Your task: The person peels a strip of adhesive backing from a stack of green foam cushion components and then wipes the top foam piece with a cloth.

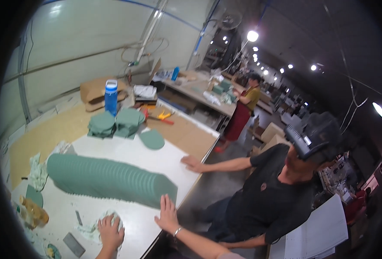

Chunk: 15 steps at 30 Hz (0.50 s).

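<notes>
A long row of overlapping thin green rounded pieces point(106, 176) lies across the white tabletop point(126, 228). At its near right end my right hand point(168, 214) has its fingers stretched out, the tips touching or very close to the last piece. It holds nothing that I can see. My left hand point(110, 231) is curled over a crumpled pale green cloth point(89, 232) on the table, in front of the row. Beside that cloth lie a grey rectangular block point(73, 244) and a small grey strip point(78, 217).
Behind the row stand two green stacks point(128, 121), a loose green piece point(152, 139), a blue bottle point(110, 98) and yellow-and-red tools point(164, 115). A person in black point(264, 194) rests a hand point(192, 164) on the table's right edge. Another person point(245, 105) works at a farther table.
</notes>
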Available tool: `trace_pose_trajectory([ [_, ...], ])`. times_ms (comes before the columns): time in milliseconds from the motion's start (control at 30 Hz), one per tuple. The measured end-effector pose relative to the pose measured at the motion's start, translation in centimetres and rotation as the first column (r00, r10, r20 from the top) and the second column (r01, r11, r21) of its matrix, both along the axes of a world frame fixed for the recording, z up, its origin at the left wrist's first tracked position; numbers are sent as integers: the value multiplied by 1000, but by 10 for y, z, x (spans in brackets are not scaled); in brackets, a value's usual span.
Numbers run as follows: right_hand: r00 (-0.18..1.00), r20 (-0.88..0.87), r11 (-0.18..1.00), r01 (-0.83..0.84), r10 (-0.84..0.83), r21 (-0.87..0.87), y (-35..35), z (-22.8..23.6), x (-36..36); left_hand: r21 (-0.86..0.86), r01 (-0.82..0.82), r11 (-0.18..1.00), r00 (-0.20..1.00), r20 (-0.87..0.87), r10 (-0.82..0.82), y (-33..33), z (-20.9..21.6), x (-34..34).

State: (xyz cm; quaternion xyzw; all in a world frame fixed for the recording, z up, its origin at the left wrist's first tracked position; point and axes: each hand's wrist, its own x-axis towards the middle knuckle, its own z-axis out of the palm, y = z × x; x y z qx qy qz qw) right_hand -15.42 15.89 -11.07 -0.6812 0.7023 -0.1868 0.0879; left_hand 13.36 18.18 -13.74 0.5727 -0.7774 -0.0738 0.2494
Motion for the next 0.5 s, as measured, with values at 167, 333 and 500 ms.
trace_pose_trajectory([
  [167, 1000, -12, 999, -3, 3, -50, -3, -20, -9, -42, 25, 999, 999, -26, -26, -5, -2, -4],
  [333, 993, 107, 993, -36, 48, -110, -5, -18, -10, 26, -36, 999, 999, -20, 37, 0, 0, 0],
  [500, 993, 112, 993, -20, 33, -113, -17, -11, -23, 70, -6, 998, 1000, 30, 3, -18, -1, -8],
])
